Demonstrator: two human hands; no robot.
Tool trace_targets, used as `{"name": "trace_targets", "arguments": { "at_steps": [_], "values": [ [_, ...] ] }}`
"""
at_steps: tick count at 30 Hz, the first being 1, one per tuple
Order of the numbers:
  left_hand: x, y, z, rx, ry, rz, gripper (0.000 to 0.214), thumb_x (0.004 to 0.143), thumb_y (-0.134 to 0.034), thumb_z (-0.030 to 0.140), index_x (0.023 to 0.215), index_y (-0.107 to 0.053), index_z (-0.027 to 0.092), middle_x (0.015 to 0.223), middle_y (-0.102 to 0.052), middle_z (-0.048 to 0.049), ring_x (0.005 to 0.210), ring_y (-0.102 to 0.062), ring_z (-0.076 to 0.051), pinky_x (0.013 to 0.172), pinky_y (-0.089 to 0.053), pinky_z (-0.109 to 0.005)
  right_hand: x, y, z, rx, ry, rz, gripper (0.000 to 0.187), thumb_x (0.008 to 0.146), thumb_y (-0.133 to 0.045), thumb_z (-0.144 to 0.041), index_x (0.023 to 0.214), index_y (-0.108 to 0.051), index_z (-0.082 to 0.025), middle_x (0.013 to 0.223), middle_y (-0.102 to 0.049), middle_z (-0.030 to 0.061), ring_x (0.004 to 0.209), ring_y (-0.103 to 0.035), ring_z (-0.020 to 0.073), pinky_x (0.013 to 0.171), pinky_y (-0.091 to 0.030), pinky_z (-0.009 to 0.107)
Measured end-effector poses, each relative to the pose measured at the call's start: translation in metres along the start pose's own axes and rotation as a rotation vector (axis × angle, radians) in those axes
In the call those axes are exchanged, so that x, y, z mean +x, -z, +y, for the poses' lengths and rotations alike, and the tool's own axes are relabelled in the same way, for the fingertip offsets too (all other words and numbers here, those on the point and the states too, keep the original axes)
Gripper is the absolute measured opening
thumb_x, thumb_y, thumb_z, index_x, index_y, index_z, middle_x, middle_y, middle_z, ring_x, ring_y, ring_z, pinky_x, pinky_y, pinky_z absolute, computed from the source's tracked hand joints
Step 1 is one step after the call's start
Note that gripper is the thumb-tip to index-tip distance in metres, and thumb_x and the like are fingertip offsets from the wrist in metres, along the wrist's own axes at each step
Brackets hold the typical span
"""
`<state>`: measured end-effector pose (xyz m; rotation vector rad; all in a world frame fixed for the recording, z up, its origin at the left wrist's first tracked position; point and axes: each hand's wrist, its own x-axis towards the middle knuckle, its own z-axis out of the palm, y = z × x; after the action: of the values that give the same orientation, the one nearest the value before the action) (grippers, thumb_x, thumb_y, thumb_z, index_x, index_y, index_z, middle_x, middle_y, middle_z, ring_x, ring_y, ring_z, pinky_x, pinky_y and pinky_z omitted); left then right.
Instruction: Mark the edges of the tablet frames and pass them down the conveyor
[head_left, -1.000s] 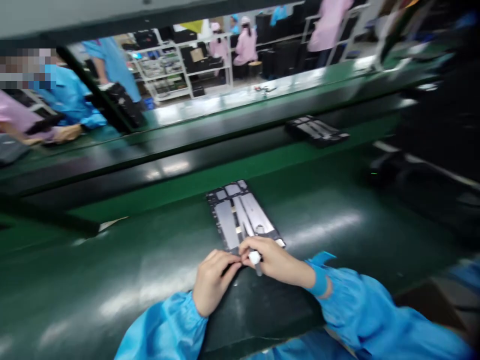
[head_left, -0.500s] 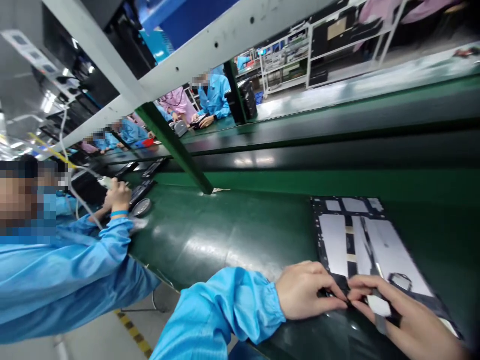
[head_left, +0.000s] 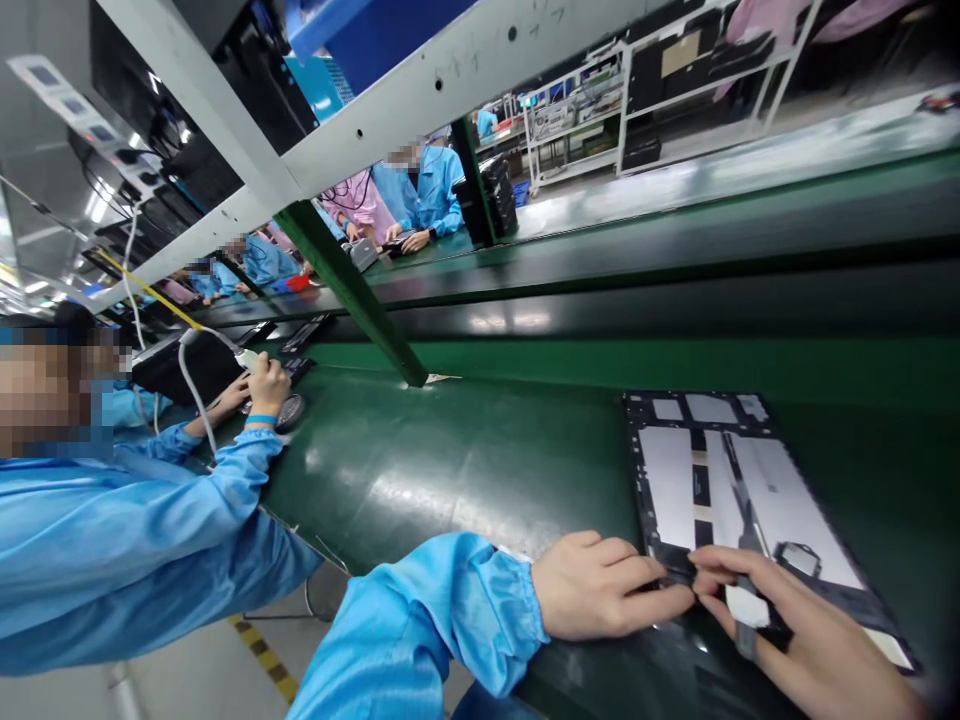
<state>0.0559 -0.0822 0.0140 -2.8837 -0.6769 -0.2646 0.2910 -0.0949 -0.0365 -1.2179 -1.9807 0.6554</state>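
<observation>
Higher now than a moment before, the co-worker's hand [head_left: 268, 386] at the left of the belt lifts a white corded tool [head_left: 247, 358] clear of a dark round dish [head_left: 289, 411], while the person's own left hand [head_left: 607, 588] sits a little further left, its fingers [head_left: 660, 596] stretched out along the near edge of the panel [head_left: 666, 486]. Those fingers lie close together, and whether they pinch anything is hidden. The right hand [head_left: 799, 622] is curled, pinching a small white-and-grey tool [head_left: 746, 608] against the same edge, its fingertips almost meeting those of the left. The panel, dark-framed with silver plates, lies flat on the green belt [head_left: 450, 470], toward the right and near the person. Nothing stands between the hands and the panel. The co-worker's blue sleeve [head_left: 135, 545] fills the near left, just beside the person's left sleeve [head_left: 420, 610]. A green post [head_left: 346, 295] and a grey beam [head_left: 420, 105] cross the view beyond the belt, partly blocking the far co-workers [head_left: 420, 190] and the white racks [head_left: 577, 120].
</observation>
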Motion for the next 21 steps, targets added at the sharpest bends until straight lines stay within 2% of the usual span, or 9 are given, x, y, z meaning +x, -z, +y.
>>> {"name": "trace_targets", "arguments": {
  "at_steps": [3,7,12,16,21],
  "values": [
    [-0.003,-0.005,-0.004,-0.015,-0.014,0.023,0.028,0.1,-0.044,0.027,0.12,-0.063,0.028,0.122,-0.063,-0.002,0.09,-0.056,-0.011,0.062,-0.039,-0.025,0.001,0.001,-0.004,0.007,-0.013,-0.004,0.024,0.079,-0.058,-0.029,0.103,-0.062,-0.026,0.088,-0.073,0.0046,0.082,-0.073,0.0253,0.067,-0.058,0.032],
    [-0.005,-0.01,-0.007,-0.041,-0.014,0.13,0.028,0.1,-0.044,0.027,0.118,-0.065,0.031,0.119,-0.065,0.0012,0.091,-0.056,-0.011,0.062,-0.038,-0.025,0.002,0.003,-0.009,0.012,-0.028,0.0,0.024,0.079,-0.059,-0.028,0.103,-0.062,-0.027,0.086,-0.073,0.0037,0.081,-0.073,0.0245,0.068,-0.059,0.031],
    [-0.004,-0.011,-0.007,-0.059,-0.006,0.018,0.027,0.101,-0.045,0.029,0.12,-0.062,0.034,0.124,-0.063,0.0003,0.092,-0.056,-0.01,0.064,-0.039,-0.025,0.008,0.012,-0.019,0.066,-0.076,-0.034,0.021,0.079,-0.06,-0.032,0.1,-0.063,-0.027,0.081,-0.073,0.0036,0.075,-0.074,0.0248,0.066,-0.059,0.031],
    [-0.005,-0.013,-0.008,-0.058,-0.018,0.043,0.029,0.101,-0.043,0.028,0.124,-0.06,0.034,0.121,-0.062,0.0006,0.087,-0.055,-0.01,0.063,-0.039,-0.025,0.012,0.015,-0.026,0.093,-0.108,-0.039,0.02,0.079,-0.06,-0.032,0.098,-0.064,-0.026,0.08,-0.073,0.0035,0.072,-0.073,0.0233,0.063,-0.059,0.03],
    [-0.004,-0.008,-0.009,-0.028,-0.031,-0.006,0.033,0.1,-0.045,0.027,0.132,-0.051,0.032,0.122,-0.059,-0.0021,0.081,-0.053,-0.011,0.062,-0.039,-0.027,0.011,0.02,-0.034,0.105,-0.169,-0.036,0.027,0.078,-0.056,-0.025,0.103,-0.067,-0.026,0.089,-0.075,0.0051,0.085,-0.073,0.025,0.072,-0.059,0.032]
  ]
}}
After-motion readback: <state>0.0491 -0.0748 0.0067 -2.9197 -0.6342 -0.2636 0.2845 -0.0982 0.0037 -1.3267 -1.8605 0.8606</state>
